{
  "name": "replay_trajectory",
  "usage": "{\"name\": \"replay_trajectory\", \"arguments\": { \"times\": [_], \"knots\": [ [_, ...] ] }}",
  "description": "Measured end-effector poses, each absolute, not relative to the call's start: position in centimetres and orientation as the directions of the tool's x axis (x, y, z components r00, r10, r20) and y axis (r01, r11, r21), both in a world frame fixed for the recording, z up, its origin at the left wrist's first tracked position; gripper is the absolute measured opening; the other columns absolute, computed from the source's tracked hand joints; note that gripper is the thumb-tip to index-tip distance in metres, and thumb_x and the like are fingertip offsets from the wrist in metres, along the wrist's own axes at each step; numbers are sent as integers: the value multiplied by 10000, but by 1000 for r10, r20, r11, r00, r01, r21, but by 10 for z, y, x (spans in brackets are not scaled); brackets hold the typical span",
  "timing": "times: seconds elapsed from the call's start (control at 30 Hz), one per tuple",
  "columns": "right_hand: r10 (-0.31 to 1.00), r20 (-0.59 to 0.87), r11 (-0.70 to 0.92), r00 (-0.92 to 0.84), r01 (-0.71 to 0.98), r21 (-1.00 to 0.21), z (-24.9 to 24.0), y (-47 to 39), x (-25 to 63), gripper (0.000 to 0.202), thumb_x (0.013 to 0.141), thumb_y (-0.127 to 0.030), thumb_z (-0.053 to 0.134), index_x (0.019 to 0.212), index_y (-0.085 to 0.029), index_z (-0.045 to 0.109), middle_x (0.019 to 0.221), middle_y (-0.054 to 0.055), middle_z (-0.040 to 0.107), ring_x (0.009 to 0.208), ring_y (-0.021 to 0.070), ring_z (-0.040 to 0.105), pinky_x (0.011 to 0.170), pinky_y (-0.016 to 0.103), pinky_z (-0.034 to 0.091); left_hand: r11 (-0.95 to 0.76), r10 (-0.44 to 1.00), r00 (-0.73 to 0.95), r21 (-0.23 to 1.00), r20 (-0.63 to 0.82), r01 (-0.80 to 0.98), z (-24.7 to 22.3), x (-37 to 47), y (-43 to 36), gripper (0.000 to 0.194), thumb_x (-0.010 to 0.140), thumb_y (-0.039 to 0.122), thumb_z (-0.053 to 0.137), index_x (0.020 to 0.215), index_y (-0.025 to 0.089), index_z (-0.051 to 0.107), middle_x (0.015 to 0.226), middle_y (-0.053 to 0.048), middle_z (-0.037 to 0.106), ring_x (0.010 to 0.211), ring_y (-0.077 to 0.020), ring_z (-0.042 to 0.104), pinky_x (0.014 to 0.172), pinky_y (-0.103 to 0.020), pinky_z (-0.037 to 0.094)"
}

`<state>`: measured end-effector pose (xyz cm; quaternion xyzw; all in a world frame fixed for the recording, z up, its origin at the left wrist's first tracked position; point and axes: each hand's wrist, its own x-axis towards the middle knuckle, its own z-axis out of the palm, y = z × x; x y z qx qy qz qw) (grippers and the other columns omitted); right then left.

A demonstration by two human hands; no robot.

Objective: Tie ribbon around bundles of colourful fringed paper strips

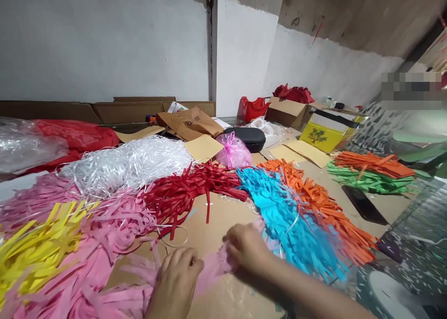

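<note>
A length of pink fringed paper (213,268) stretches between my two hands, low in the middle over brown cardboard. My left hand (177,274) is closed on its left part, with loose pink strips trailing out to the left. The right end is gathered in the curled fingers of my right hand (246,247), and a pale pink bit shows beyond them. Blue fringed strips (286,216) lie just right of my right hand. Dark red strips (181,186) and a pile of pink strips (111,244) lie beyond and left of my left hand.
Yellow strips (38,249) and white stringy material (129,163) are at left. Orange strips (324,207), a phone (363,205) and a green-orange stack (373,170) lie at right. Behind are a pink bag (233,153), a black case (247,138) and a yellow box (326,132).
</note>
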<state>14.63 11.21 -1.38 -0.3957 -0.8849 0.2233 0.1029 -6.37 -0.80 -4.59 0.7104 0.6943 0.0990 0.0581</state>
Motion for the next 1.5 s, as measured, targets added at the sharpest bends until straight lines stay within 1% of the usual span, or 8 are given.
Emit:
{"name": "replay_trajectory", "arguments": {
  "times": [0.23,0.47,0.6,0.73,0.87,1.17,1.3,1.5],
  "knots": [
    [119,233,991,-965,131,37,-20,103,161,122,962,-194,582,868,-181,658,887,47,713,952,237,577,1083,519,243,-218,965,216,-4,151,976,-27,-43,-12,170,779,410,735,797,241,731,822,-29,709,929,-274,582,1074,-528,311],
    [406,198,890,-892,337,-306,-25,118,159,118,880,-231,645,990,-214,683,1011,50,749,975,218,614,1029,461,299,-115,946,148,-130,287,985,-52,-40,-22,109,789,199,642,806,238,742,791,-34,715,832,-256,613,1060,-535,305],
    [373,325,924,-869,319,-208,-28,99,154,419,818,-299,685,1208,-173,601,1245,127,678,1135,294,551,1113,541,196,-107,913,95,8,397,994,-60,-47,-23,215,784,92,580,792,236,739,762,-11,712,780,-229,618,1077,-521,296],
    [213,354,976,-911,217,-28,-45,90,146,104,976,-190,541,977,-179,645,945,56,728,903,216,572,983,450,297,-139,897,103,53,429,989,-56,-52,-29,244,814,87,532,766,241,715,765,-5,715,838,-243,632,1085,-518,279],
    [224,334,970,-915,175,-171,-45,97,145,208,955,-343,605,1113,-210,633,1014,40,728,905,201,572,823,391,319,-216,868,127,135,479,967,-50,-61,-37,285,848,74,501,832,281,697,829,50,746,881,-212,645,1045,-470,269],
    [420,133,835,-898,324,-445,-47,110,141,213,952,-434,674,939,-232,742,965,-3,747,911,172,591,799,349,301,-143,940,59,230,336,963,-58,-84,-35,158,919,266,567,827,285,694,816,52,702,855,-195,624,907,-403,309],
    [524,43,788,-851,464,-405,-44,108,134,184,954,-381,655,902,-235,755,906,10,736,887,182,585,772,349,292,63,993,-90,321,70,945,-56,-84,-28,322,942,337,481,719,257,698,816,-11,681,892,-238,593,879,-446,353],
    [563,19,772,-826,518,-369,-41,109,124,237,916,-396,679,781,-208,726,832,29,714,839,190,574,708,350,270,100,993,-113,238,45,966,-51,-79,-23,385,963,315,426,683,236,679,792,-26,667,879,-248,602,857,-458,377]
  ]
}}
